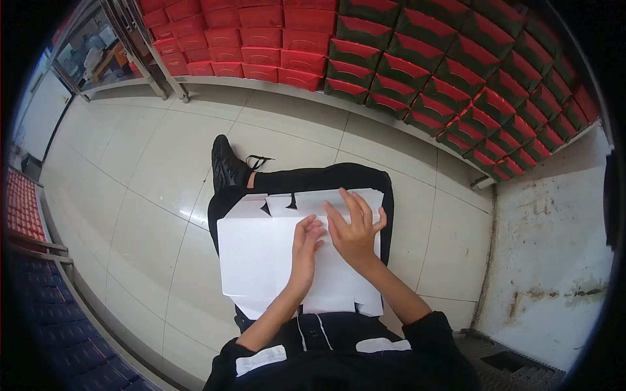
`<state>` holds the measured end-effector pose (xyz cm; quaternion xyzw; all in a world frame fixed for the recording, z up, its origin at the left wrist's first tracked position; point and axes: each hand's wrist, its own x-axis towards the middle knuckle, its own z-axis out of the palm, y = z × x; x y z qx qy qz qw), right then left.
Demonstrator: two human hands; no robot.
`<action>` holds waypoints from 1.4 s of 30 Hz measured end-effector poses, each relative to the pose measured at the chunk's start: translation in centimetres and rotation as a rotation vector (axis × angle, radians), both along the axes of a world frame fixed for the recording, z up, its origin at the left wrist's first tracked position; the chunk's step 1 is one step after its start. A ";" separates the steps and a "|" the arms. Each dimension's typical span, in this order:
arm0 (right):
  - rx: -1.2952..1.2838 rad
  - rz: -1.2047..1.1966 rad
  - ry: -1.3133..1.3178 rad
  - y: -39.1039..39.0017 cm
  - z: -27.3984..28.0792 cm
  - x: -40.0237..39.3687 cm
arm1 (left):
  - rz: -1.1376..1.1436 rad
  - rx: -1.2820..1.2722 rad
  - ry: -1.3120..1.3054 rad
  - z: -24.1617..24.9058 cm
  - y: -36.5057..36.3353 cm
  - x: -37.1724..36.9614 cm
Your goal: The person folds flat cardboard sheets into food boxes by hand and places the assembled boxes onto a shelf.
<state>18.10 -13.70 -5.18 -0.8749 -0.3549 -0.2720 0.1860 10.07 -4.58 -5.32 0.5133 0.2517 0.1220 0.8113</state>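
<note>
A white die-cut cardboard box blank (251, 251) lies unfolded across my lap, with creases, flaps and dark notches along its far edge. My right hand (354, 229) is over the right part of its far side, fingers spread, with fingertips at or just above the far flap. Near the middle of the sheet is my left hand (305, 244), its fingers loosely curled and apart, nothing visible between them. Whether either hand presses on the cardboard is hard to tell.
Red boxes (261, 36) and red-and-black boxes (443, 78) fill a shelf ahead. Dark blue boxes (59, 326) are stacked at the lower left. A stained white wall (548, 247) stands to the right. Pale tiles (143, 195) cover the floor around my black shoe (228, 166).
</note>
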 end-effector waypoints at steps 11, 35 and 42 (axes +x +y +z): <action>0.888 0.164 0.294 -1.4 4.0 -2.1 | 0.327 -0.505 -0.237 1.9 -2.1 -0.9; 0.304 0.580 0.220 -1.1 13.3 -3.0 | -0.034 0.136 -0.339 11.2 3.1 -4.7; 0.398 0.357 0.436 0.7 19.8 -1.7 | -0.368 0.471 -0.210 15.4 8.2 -8.3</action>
